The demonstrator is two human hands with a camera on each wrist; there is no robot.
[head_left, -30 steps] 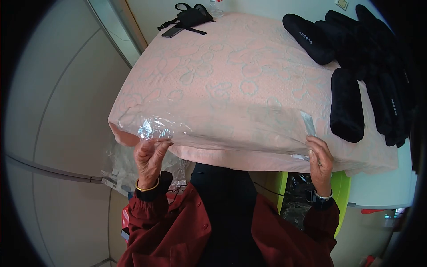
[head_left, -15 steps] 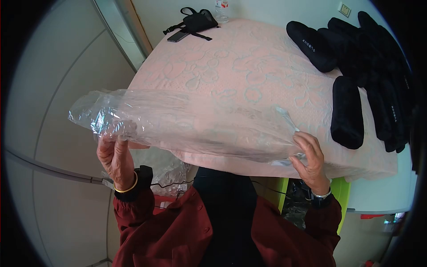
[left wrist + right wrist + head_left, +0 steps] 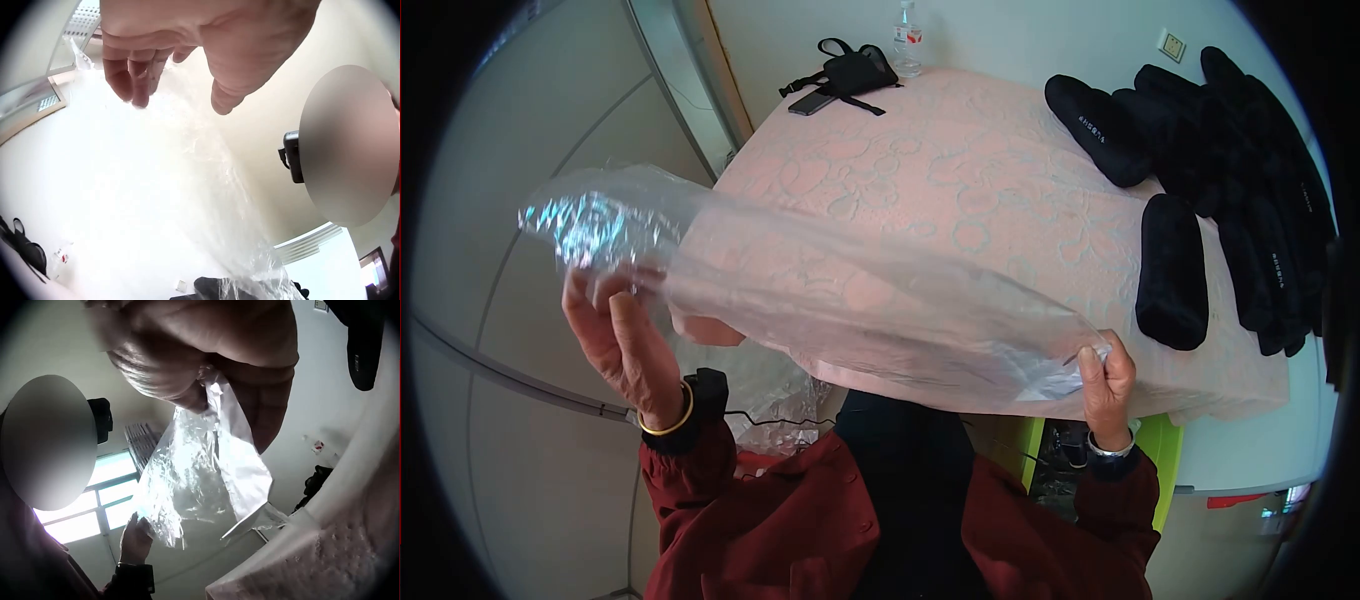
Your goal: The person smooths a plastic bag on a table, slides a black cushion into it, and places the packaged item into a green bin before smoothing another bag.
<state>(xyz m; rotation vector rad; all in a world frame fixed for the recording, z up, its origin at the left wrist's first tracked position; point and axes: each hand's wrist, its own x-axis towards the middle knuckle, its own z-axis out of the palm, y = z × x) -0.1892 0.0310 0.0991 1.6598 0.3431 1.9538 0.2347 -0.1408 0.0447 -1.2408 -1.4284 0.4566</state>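
A long clear plastic bag [image 3: 840, 290] stretches between the two hands above the near side of the bed-like surface. My right hand [image 3: 1110, 385] pinches its right end between thumb and curled fingers; the right wrist view shows a whitish flap [image 3: 244, 462] of the bag coming out of that grip. Under the shiny, puffed left end is my left hand [image 3: 625, 345], its fingertips touching the film. In the left wrist view, the thumb of the left hand [image 3: 212, 44] stands well apart from the loosely bent fingers.
Black plush cushions [image 3: 1095, 130] lie piled at the right, with a single black cushion [image 3: 1172, 270] nearer. At the back of the pink cover [image 3: 960, 170] are a black strapped pouch [image 3: 860, 72], a phone [image 3: 811, 102] and a water bottle [image 3: 908, 45]. A green bin [image 3: 1165, 455] stands below.
My left hand has moved left and up, drawing the bag out longer and lifting its left end. My right thumb and fingers, apart half a second ago, have come together on the right end.
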